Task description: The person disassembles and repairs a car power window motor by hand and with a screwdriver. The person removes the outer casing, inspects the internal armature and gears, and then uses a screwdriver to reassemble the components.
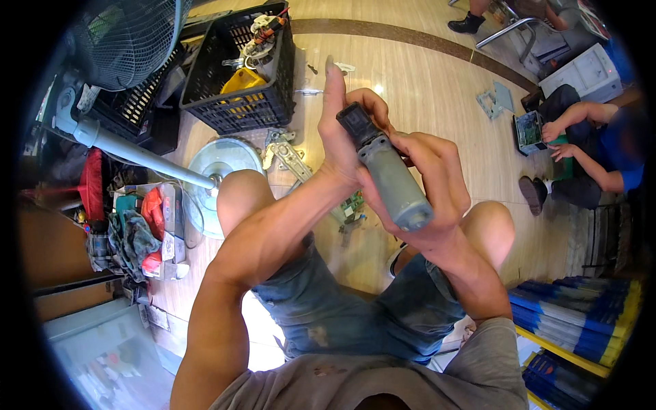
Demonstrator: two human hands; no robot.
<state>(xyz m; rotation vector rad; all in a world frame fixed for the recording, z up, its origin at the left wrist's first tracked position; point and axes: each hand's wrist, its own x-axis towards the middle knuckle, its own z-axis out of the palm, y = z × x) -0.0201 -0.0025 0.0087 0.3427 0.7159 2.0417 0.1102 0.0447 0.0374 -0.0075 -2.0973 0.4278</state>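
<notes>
Wooden floor lies below me; my right hand point(437, 184) wraps its fingers around a grey motor point(388, 174) held above my knees, and my left hand point(345, 130) presses its black end, forefinger raised.

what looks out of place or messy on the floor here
Loose metal parts and small screws lie scattered on the wooden floor beyond the knees. A pedestal fan lies tipped on its side at left. Both hands hold a grey cylindrical motor.

Both forearms raised from below, left hand point(342, 133) thumb pointing up, right hand point(430, 184) fingers curled closed, hands touching
</notes>
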